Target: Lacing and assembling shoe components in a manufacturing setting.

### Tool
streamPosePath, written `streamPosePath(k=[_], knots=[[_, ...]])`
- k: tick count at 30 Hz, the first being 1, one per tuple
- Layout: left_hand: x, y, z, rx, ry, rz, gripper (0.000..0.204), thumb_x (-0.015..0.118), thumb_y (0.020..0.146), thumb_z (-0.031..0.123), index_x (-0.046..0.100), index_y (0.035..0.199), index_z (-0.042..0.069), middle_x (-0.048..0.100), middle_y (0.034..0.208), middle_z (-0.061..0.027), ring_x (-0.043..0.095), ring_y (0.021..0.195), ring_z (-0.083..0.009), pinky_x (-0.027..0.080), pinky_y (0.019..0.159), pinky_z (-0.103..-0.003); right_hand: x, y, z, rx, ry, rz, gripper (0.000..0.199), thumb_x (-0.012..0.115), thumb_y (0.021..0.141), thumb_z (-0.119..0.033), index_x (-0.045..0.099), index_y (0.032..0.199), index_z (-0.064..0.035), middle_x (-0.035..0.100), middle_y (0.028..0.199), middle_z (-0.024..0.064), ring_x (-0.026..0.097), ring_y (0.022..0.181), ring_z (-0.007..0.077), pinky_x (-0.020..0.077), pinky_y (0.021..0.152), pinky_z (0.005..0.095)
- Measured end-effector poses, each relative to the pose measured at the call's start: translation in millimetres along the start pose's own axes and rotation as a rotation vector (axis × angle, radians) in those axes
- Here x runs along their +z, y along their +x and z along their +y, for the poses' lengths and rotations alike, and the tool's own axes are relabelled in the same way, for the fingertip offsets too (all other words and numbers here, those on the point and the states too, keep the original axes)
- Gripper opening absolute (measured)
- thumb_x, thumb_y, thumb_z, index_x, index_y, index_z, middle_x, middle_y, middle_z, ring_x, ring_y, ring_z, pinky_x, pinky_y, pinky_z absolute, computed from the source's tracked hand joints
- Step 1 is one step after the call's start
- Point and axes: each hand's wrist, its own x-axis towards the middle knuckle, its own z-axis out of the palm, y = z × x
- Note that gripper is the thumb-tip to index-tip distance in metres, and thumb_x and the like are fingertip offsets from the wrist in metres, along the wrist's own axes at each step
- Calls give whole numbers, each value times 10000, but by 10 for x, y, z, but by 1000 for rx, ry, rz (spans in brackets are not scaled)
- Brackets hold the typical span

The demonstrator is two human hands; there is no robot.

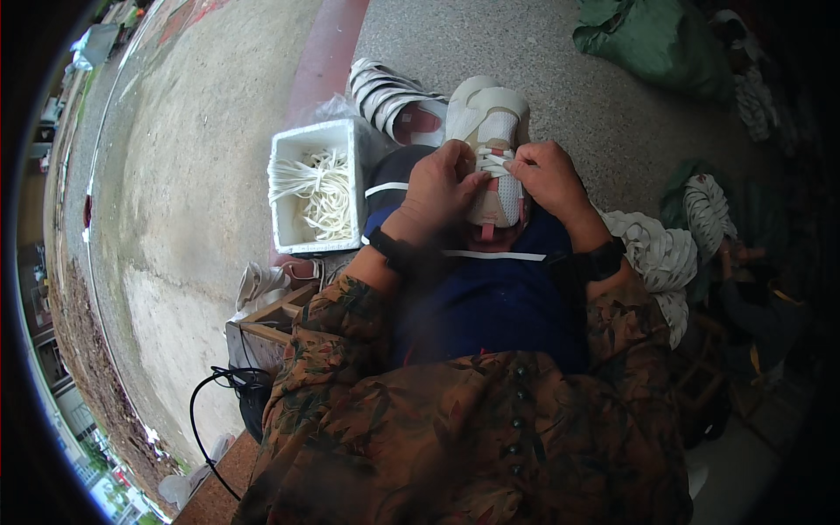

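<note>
A white and beige sneaker [500, 128] with pink trim rests on my lap, its toe pointing away from me and its pink heel loop toward me. White shoelace [495, 161] crosses its tongue. My left hand [439, 182] is closed at the left side of the lacing, with thumb and fingers pinching the lace. On the right side, my right hand [553, 178] also pinches the lace between thumb and forefinger. The exact lace ends are hidden by my fingers. Another pale shoe toe [473, 87] shows just behind the sneaker.
Left of my lap stands a white foam box [353, 188] holding loose white laces [327, 206]. Stacked shoes [385, 92] lie beyond it, more piled shoes [656, 252] to my right. A green sack [652, 44] sits far right. Another person [759, 306] is at the right edge.
</note>
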Motion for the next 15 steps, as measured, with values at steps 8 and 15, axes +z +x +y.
streamPosePath(k=[8,15], knots=[[-36,6,49,-50,56,-40,396,729,743,306,546,963,31,640,740,-132,644,720,-301,498,638,-371,-44,77,177,-78,344,75,233,619,783,-57,479,603,-6,465,582,15,417,545,100,342,520,269],[-170,45,77,-146,53,-110,331,730,739,253,575,919,22,619,718,-123,638,674,-217,492,610,-325,29,-67,370,-275,322,124,234,640,789,-122,497,650,1,484,688,86,481,658,187,389,602,307]])
